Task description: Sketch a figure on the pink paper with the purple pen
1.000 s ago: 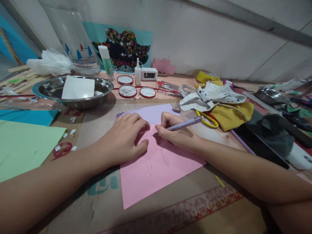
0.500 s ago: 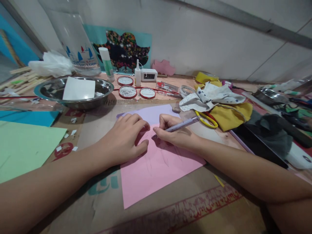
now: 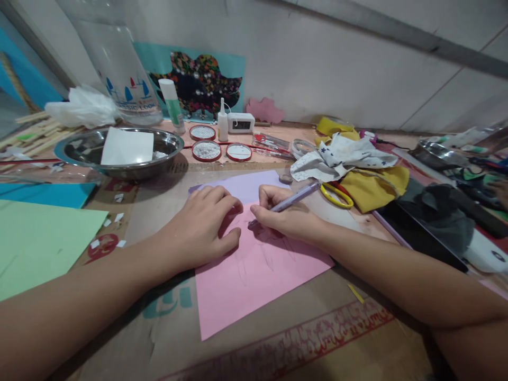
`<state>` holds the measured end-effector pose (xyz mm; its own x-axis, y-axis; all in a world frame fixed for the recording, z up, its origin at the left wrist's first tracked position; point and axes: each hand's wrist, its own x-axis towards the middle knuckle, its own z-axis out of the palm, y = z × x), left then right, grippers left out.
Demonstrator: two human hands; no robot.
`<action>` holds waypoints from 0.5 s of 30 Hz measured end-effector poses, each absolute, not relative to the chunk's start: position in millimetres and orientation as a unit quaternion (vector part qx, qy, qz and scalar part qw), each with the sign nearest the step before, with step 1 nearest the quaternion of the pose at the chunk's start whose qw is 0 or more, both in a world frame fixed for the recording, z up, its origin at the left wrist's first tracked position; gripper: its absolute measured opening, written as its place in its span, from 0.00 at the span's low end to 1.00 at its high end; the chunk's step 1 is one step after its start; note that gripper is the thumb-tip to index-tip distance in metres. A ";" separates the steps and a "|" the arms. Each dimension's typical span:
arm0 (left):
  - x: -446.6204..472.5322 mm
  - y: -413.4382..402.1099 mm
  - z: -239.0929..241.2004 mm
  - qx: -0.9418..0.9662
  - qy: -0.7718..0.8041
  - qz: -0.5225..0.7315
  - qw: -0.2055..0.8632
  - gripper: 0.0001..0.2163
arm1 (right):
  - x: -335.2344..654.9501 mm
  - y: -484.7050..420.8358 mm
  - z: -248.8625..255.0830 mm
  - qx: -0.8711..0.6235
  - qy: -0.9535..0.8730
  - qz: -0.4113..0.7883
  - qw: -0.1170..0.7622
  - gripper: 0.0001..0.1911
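My right hand is closed around a light purple pen, its tip down on a pink sheet of paper. Thin drawn lines run across the sheet below the pen. Resting on the left part of the sheet, my left hand has its fingers bent and its thumb apart, with nothing held. A purple sheet sticks out beyond the pink one at the far side. Both lie on cardboard.
Green paper lies at the left, below a metal bowl. Behind stand a glue stick, a small glue bottle and dishes of white beads. Yellow-handled scissors and crumpled cloth are right of the sheets.
The pen in my right hand has tilted slightly, its upper end shifting left and up. My left hand stays in place on the paper. The whole view has shifted a little.
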<state>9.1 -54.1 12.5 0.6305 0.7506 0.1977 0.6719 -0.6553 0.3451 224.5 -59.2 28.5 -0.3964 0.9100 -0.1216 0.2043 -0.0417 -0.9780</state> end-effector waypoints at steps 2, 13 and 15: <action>9.1 -53.9 12.8 0.895 0.396 0.163 0.120 0.17 | 224.5 -59.5 26.9 -0.436 -0.616 0.575 0.317 0.19; 9.7 -54.1 14.8 0.894 0.401 0.157 0.125 0.17 | 224.8 -58.9 26.5 -0.448 -0.618 0.574 0.298 0.19; 9.5 -54.2 14.4 0.894 0.401 0.156 0.124 0.17 | 224.8 -58.7 28.2 -0.453 -0.623 0.568 0.290 0.18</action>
